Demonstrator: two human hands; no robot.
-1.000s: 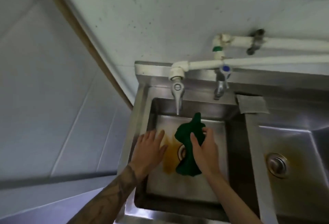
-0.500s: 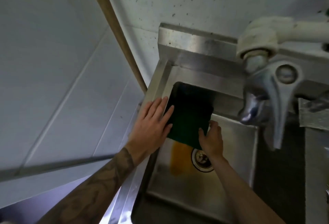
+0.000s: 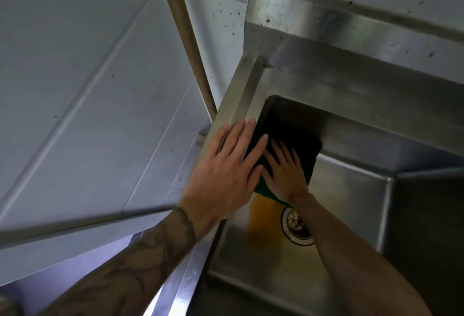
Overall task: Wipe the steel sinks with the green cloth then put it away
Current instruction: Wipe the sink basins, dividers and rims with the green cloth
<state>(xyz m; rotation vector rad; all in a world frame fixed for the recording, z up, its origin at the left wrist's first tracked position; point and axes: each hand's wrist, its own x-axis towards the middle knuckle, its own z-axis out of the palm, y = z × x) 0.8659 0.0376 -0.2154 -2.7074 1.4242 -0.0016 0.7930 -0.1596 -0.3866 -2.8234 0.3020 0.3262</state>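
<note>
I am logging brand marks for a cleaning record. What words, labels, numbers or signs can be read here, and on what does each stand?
No text can be read in this view.
The steel sink, its backsplash and the green cloth bear no print.
The drain shows no legible marking.
The tattoo on the left forearm is a dark pattern; no letters can be made out.

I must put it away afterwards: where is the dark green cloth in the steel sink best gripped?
Probably pinch its bare right edge, from the drain side: the dark green cloth lies flat on the steel sink wall under the right hand.
</note>
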